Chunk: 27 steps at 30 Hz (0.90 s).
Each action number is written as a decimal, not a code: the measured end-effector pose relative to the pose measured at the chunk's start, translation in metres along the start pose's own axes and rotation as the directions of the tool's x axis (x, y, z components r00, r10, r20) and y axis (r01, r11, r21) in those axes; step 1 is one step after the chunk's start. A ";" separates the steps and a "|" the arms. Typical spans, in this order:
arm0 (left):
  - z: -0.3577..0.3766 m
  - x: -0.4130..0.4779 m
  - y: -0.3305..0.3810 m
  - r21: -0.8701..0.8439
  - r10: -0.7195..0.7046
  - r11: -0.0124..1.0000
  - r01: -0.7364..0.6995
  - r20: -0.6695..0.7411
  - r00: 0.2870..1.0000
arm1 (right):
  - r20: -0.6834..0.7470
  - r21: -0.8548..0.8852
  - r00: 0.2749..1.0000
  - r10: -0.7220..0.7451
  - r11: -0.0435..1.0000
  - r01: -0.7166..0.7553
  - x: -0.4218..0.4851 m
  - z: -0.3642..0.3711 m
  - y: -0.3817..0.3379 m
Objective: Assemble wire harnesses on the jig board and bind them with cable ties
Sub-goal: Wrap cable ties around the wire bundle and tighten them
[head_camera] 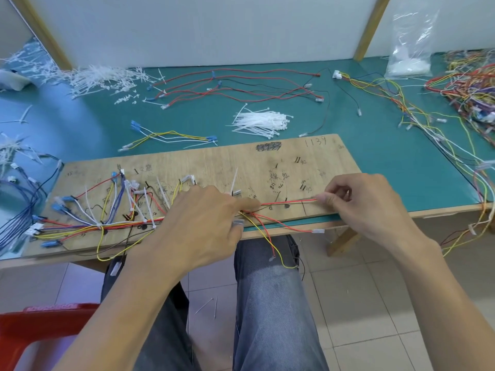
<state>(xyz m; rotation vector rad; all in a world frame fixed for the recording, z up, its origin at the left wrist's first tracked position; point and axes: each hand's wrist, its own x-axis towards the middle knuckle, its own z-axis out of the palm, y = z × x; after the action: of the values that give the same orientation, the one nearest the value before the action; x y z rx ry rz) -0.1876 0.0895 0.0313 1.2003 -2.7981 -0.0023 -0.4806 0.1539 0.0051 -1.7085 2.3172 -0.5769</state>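
Green table [375, 156], tiled floor [361, 303], probable partition [214, 30]

Left hand [199, 226] hides where wire bundle [120, 225] meets red wire [286, 202]; I can't read board scribbles [277, 180] between the hands.
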 end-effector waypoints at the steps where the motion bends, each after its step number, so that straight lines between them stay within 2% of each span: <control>1: 0.000 0.001 0.001 0.005 -0.012 1.000 0.012 -0.006 1.000 | -0.011 -0.011 1.000 -0.002 1.000 0.001 0.003 -0.001 0.001; 10: 0.009 0.005 0.007 0.067 -0.059 0.996 0.062 -0.044 0.997 | -0.068 0.152 0.997 -0.025 0.988 0.035 0.022 0.004 0.000; 21: 0.011 0.005 0.006 0.073 -0.067 0.995 0.069 -0.031 0.997 | -0.065 0.428 0.998 -0.015 0.903 0.041 0.031 -0.006 0.005; 27: 0.011 0.005 0.006 0.060 -0.065 0.996 0.066 -0.020 0.998 | -0.074 0.504 0.996 -0.057 0.859 0.086 0.051 -0.007 -0.008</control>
<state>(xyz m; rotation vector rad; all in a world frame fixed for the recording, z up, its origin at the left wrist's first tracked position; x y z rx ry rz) -0.1968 0.0896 0.0210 1.2988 -2.7603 0.0893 -0.4920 0.1047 0.0183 -1.5320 1.8975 -1.1460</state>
